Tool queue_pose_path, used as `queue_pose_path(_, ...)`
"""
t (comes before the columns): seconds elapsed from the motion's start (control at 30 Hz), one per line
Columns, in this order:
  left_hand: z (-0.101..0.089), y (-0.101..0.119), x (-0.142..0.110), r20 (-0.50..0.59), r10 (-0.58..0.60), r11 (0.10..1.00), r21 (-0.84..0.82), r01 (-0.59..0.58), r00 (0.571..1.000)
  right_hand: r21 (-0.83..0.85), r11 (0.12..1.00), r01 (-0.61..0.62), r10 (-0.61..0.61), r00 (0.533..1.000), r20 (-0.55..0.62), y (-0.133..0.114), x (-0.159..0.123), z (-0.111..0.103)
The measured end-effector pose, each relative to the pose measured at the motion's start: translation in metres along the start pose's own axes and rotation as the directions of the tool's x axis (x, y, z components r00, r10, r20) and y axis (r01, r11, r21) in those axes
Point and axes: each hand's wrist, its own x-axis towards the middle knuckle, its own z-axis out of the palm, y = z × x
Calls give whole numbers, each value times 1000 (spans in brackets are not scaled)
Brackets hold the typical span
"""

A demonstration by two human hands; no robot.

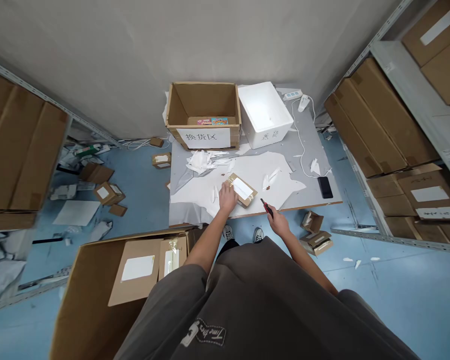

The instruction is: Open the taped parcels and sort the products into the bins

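A small taped cardboard box (250, 196) with a white label lies at an angle on the white sheet (255, 162) covering part of the table. My left hand (228, 198) grips the box at its left end, the fingers over its edge. In my right hand (278, 222) is a red and black utility knife (266, 206), its tip pointing up and left, a little apart from the box. Crumpled white paper (201, 162) lies behind the box, and torn scraps (270, 178) lie to its right.
At the table's back stand an open cardboard box (203, 139) with small colourful packets inside and a white foam box (267, 132). A phone (325, 187) lies at the right edge. A large open carton (75, 300) stands at my left. Shelves with cartons (382, 125) flank the table.
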Motion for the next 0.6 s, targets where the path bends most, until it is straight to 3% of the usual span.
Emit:
queue_pose_path(0.03,0,2,-2,29,162,987,6,-162,986,40,999,-2,3,1000,-25,4,5,1)
queue_pose_path(0.1,-1,6,-2,132,428,902,1,-432,894,119,993,2,5,998,-63,10,16,4)
queue_pose_path(0.17,-4,12,2,199,509,851,24,-524,837,220,975,15,2,997,-78,15,27,8)
queue_pose_path(0.37,-10,38,15,216,326,919,154,-362,920,592,803,71,-81,997,-10,31,55,20)
queue_pose_path(0.6,1,64,15,170,136,971,172,-166,976,620,779,96,-149,988,33,47,94,29)
